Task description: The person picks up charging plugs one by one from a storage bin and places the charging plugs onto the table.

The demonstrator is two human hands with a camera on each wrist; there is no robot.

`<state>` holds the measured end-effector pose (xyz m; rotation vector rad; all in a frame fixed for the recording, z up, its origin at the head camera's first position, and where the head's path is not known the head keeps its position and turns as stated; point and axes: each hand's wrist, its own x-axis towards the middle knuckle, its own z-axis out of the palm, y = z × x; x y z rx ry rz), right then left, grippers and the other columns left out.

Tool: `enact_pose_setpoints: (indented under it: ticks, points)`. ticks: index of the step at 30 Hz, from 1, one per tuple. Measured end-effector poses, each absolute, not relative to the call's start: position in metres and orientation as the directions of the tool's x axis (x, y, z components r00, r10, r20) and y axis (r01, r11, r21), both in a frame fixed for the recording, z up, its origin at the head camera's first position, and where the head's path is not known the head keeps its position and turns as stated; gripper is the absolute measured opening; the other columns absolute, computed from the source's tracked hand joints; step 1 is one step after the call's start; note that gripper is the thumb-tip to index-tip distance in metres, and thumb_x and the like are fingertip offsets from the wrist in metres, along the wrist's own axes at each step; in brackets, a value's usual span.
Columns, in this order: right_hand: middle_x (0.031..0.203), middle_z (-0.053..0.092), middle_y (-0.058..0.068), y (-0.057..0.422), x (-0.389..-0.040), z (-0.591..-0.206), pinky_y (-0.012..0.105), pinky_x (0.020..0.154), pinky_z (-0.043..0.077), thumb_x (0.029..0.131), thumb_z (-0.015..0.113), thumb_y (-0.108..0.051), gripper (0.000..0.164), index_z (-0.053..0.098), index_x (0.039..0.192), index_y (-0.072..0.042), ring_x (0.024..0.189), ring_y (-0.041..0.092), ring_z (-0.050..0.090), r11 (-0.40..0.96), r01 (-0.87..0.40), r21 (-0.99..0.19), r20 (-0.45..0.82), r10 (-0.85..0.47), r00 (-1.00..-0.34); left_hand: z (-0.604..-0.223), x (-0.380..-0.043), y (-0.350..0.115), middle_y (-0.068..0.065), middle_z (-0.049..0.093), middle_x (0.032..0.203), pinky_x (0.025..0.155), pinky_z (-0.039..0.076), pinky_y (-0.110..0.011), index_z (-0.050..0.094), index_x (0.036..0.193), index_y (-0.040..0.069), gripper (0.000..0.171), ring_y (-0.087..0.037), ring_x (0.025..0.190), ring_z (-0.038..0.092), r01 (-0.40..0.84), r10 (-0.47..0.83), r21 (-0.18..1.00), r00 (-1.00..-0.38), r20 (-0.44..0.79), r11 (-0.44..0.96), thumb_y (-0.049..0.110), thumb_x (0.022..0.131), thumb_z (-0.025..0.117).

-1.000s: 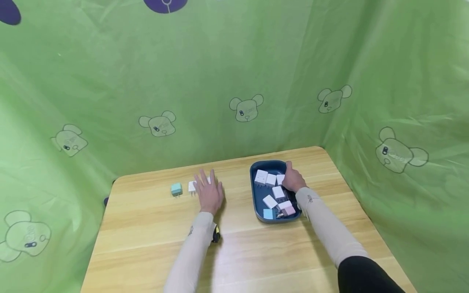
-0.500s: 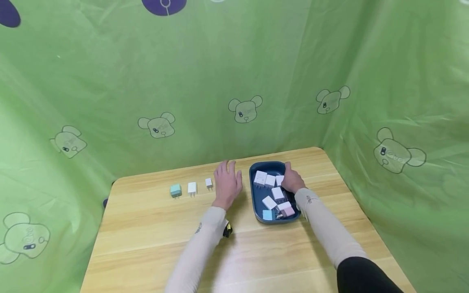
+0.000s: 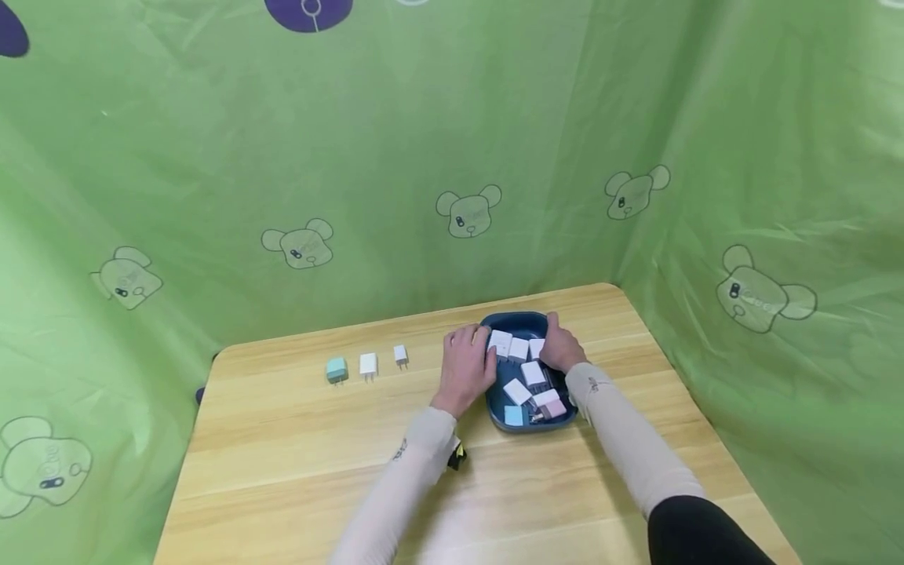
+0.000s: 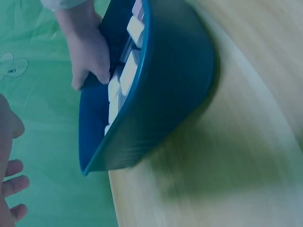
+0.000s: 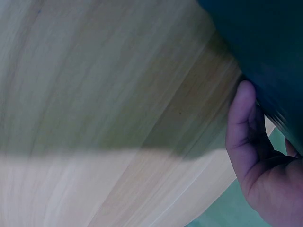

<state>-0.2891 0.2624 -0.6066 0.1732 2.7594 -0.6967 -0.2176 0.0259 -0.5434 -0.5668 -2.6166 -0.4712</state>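
Note:
A dark blue plastic bin (image 3: 523, 319) sits on the table, holding several plug-in chargers: white ones (image 3: 501, 343), a light blue one (image 3: 513, 415) and a pink one (image 3: 555, 408). My right hand (image 3: 563, 349) grips its right wall, thumb over the rim and fingers against the outside in the right wrist view. At the left rim is my left hand (image 3: 466, 365); in the left wrist view its fingers (image 4: 16, 185) are spread apart from the bin, holding nothing. Left of it, a teal charger (image 3: 337, 369), a white charger (image 3: 368, 365) and a smaller white charger (image 3: 400, 355) lie in a row, prongs toward me.
The wooden table (image 3: 318, 471) ends at a back edge close behind the bin and the row. A green curtain (image 3: 381, 157) with printed bear heads hangs behind and along both sides. A black and yellow strap piece (image 3: 457, 455) shows at my left wrist.
My left hand has moved right, from over the row of chargers to the bin's left rim, uncovering the small white charger. The right hand has stayed on the bin.

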Motion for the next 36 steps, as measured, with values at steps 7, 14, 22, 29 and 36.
enact_pose_setpoints:
  ticks: [7, 14, 22, 29, 36]
  points:
    - [0.119, 0.063, 0.035, 0.262, -0.287, -0.607, 0.051, 0.074, 0.056, 0.091, 0.059, -0.007, 0.078, 0.011, 0.153, -0.007, 0.096, 0.045, 0.068, 0.881, 0.182, -0.437, -0.296, 0.051, -0.954, -0.549, -0.21, 0.04, -0.002, 0.068, 0.113, 0.097, 0.05, -0.041, 0.06, 0.116, 0.016, 0.025, -0.021, 0.11, 0.066, 0.489, 0.37, 0.187, -0.815, 0.445, 0.852, 0.029, 0.095, 0.065]
    - [0.121, 0.062, 0.037, 0.261, -0.287, -0.605, 0.056, 0.081, 0.056, 0.09, 0.06, -0.007, 0.079, 0.012, 0.153, -0.004, 0.103, 0.048, 0.067, 0.879, 0.176, -0.444, -0.282, 0.05, -0.958, -0.55, -0.204, 0.052, -0.001, 0.069, 0.115, 0.094, 0.05, -0.04, 0.061, 0.121, 0.018, 0.028, -0.02, 0.106, 0.067, 0.516, 0.441, 0.154, -0.825, 0.353, 0.842, 0.033, 0.097, 0.063]
    - [0.121, 0.062, 0.036, 0.26, -0.289, -0.604, 0.055, 0.079, 0.055, 0.09, 0.06, -0.008, 0.08, 0.012, 0.153, -0.004, 0.102, 0.048, 0.067, 0.887, 0.181, -0.424, -0.286, 0.059, -0.957, -0.557, -0.198, 0.063, 0.001, 0.066, 0.122, 0.095, 0.05, -0.042, 0.059, 0.126, 0.023, 0.033, -0.02, 0.11, 0.064, 0.496, 0.471, 0.117, -0.861, 0.192, 0.86, 0.037, 0.097, 0.064]
    - [0.119, 0.063, 0.035, 0.26, -0.289, -0.608, 0.053, 0.075, 0.056, 0.089, 0.061, -0.008, 0.079, 0.013, 0.152, -0.006, 0.098, 0.047, 0.068, 0.885, 0.179, -0.429, -0.278, 0.06, -0.959, -0.568, -0.193, 0.069, 0.0, 0.065, 0.13, 0.096, 0.05, -0.044, 0.059, 0.133, 0.025, 0.042, -0.022, 0.117, 0.062, 0.478, 0.468, 0.08, -0.876, 0.114, 0.875, 0.04, 0.094, 0.067]
    - [0.117, 0.063, 0.036, 0.261, -0.288, -0.608, 0.053, 0.072, 0.055, 0.089, 0.061, -0.008, 0.077, 0.015, 0.15, -0.005, 0.097, 0.047, 0.068, 0.887, 0.172, -0.429, -0.267, 0.057, -0.962, -0.577, -0.194, 0.074, 0.0, 0.063, 0.134, 0.104, 0.047, -0.049, 0.06, 0.13, 0.027, 0.04, -0.023, 0.12, 0.061, 0.474, 0.472, 0.044, -0.88, 0.049, 0.879, 0.043, 0.094, 0.066]
